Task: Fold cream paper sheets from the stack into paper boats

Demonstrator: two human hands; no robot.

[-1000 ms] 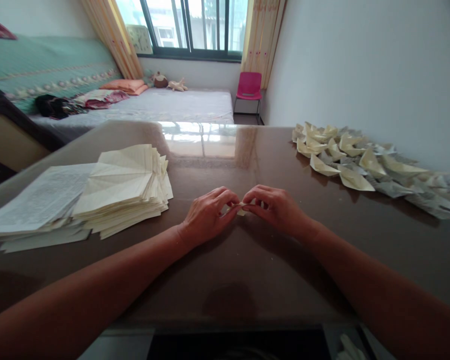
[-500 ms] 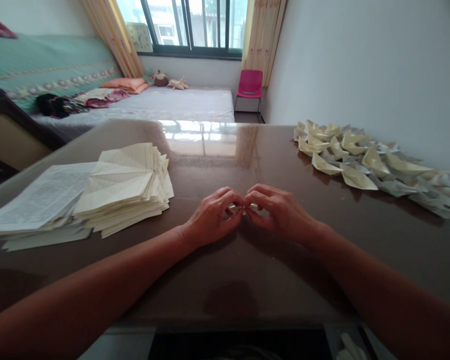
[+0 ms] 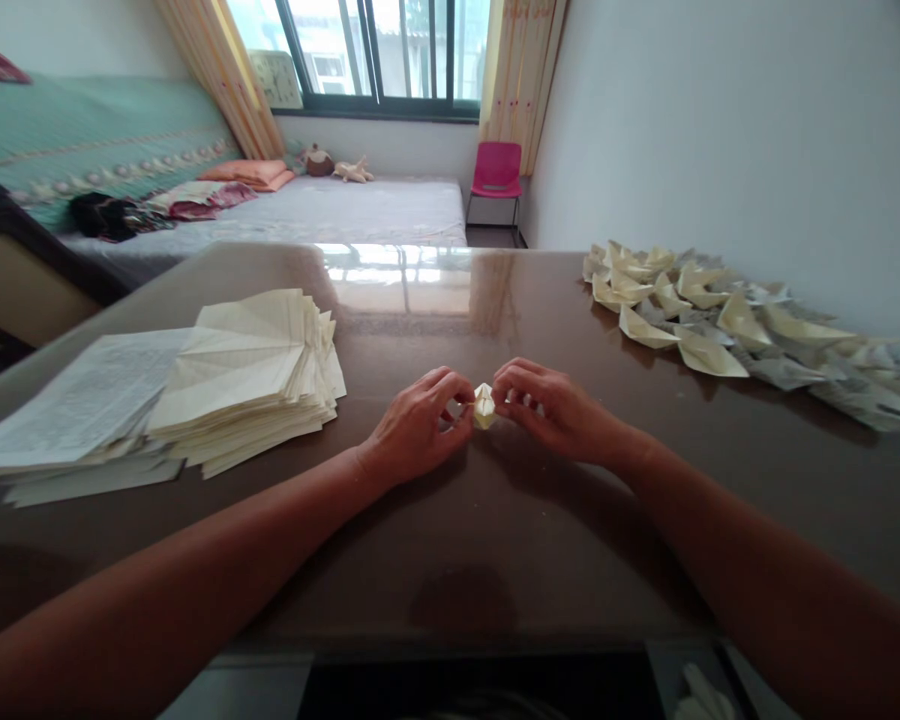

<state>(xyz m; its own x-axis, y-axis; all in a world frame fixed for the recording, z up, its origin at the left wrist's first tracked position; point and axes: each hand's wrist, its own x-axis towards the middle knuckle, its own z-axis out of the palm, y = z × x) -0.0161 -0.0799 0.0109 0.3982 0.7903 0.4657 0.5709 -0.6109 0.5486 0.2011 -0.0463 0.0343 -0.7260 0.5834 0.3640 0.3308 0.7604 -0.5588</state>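
Note:
A small folded piece of cream paper (image 3: 484, 405) is held just above the glossy brown table (image 3: 495, 560), pinched from both sides. My left hand (image 3: 416, 430) grips its left edge with curled fingers. My right hand (image 3: 551, 410) grips its right edge the same way. Both forearms rest low over the table's near half.
A stack of creased cream sheets (image 3: 247, 375) lies at the left, partly over printed pages (image 3: 75, 400). Several folded paper boats (image 3: 720, 320) are heaped along the right wall. Beyond the table are a bed (image 3: 307, 210), a pink chair (image 3: 497, 175) and a window.
The hands have drawn slightly apart, and the small paper piece, hidden between the fingertips before, now shows opened up between them.

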